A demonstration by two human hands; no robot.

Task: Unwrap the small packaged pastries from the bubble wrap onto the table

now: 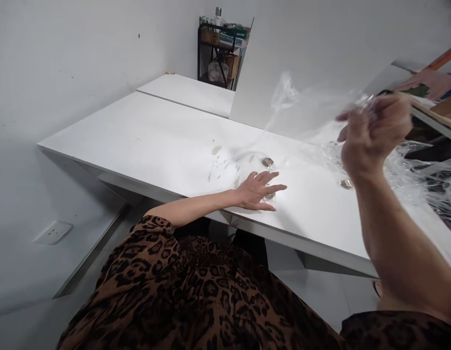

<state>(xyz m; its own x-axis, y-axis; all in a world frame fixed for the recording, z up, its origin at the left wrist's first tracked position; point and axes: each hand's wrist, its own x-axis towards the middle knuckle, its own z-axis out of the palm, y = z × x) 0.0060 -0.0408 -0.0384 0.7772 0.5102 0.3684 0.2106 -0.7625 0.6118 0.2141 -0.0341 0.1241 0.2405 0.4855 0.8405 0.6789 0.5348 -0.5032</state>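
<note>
My left hand (256, 191) lies palm down near the front edge of the white table (155, 141), fingers spread. Beneath it, partly hidden, is a small brown piece in clear wrapping (271, 196). Just beyond my fingertips rests another small brown wrapped piece (268, 162). Raised over the table's right side, my right hand (376, 129) is closed on thin clear plastic film (285, 92), which trails leftward and is smeared by motion. A third brown piece (345, 183) lies on the table left of my right wrist.
Crumpled clear plastic (411, 170) is heaped at the table's right end. A tall pale panel (313, 63) stands behind the table. At the back is a black shelf rack (199, 53) with boxes. A wall socket (53, 232) is at lower left.
</note>
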